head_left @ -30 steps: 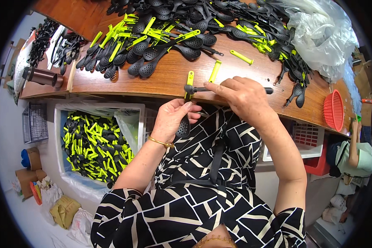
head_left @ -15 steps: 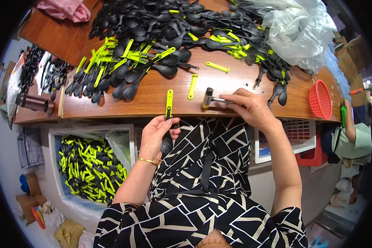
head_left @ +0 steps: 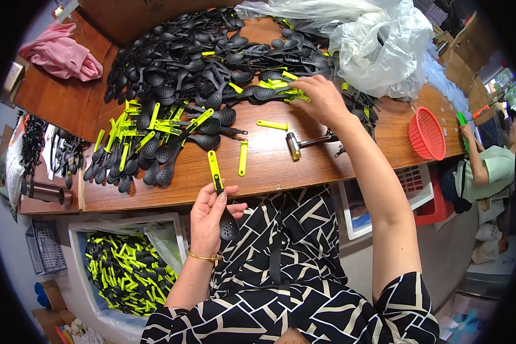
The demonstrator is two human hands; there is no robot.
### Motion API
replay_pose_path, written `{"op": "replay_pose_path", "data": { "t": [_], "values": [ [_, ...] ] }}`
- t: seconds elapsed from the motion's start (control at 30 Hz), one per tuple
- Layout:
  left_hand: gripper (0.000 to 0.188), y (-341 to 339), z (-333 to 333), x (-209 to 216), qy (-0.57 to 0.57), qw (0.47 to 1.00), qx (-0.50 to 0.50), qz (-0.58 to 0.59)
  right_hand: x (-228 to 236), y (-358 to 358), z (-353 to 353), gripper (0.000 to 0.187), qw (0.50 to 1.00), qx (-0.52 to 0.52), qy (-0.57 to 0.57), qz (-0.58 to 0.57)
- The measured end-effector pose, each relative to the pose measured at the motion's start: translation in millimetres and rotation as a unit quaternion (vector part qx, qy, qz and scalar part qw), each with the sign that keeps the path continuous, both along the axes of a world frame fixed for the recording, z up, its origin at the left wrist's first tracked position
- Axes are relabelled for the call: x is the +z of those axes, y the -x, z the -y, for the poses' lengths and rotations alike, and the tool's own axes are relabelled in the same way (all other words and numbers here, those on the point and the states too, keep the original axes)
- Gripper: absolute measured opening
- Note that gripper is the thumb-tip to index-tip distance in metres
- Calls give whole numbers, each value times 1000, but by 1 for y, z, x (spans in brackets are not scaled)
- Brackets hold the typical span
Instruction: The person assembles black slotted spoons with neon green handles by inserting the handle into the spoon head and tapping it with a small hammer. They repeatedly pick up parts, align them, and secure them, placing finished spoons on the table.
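Note:
My left hand (head_left: 208,221) is closed around a black perforated spoon (head_left: 229,228), held upright with its lime-green handle (head_left: 214,165) pointing away from me. My right hand (head_left: 322,102) is stretched over a heap of loose lime-green handle pieces (head_left: 274,83) at the far side of the table, fingers extended down at them; the fingertips are partly hidden. A small hammer (head_left: 294,146) lies on the wood below my right forearm. Two single lime-green handle pieces, one crosswise (head_left: 272,124) and one lengthwise (head_left: 243,159), lie left of the hammer.
Black spoon parts (head_left: 178,63) pile up at the back, and lime-handled spoons (head_left: 155,135) at the left. A white crate (head_left: 73,252) full of lime-and-black spoons stands below the table. A red basket (head_left: 426,133) and plastic sheeting (head_left: 378,51) are at right, where another person (head_left: 487,172) works.
My right hand has let go of the hammer, now lying on the table, and moved away from me to the lime-green pieces. My left hand still holds the spoon.

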State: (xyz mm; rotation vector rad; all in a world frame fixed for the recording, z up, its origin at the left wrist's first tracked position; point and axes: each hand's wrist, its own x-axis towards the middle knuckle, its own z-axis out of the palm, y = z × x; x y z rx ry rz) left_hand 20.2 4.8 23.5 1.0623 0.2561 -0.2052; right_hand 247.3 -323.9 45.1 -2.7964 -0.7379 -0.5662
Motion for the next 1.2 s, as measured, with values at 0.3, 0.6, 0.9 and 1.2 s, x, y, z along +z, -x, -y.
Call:
{"op": "replay_pose_path", "data": {
  "t": [0.3, 0.6, 0.9, 1.2],
  "values": [
    [27, -30, -20, -16, -21, 999, 30, 33, 12, 7, 13, 19, 997, 61, 54, -8],
    [27, -39, -19, -13, 2, 1000, 2, 1, 25, 3, 66, 16, 988, -124, 74, 52],
    [31, -38, -17, -15, -23, 1000, 10, -9, -12, -31, -59, 14, 999, 47, 2, -14],
    [36, -32, -20, -10, -44, 999, -12, 8, 24, 8, -40, 16, 954, 107, -133, -248]
  ]
}}
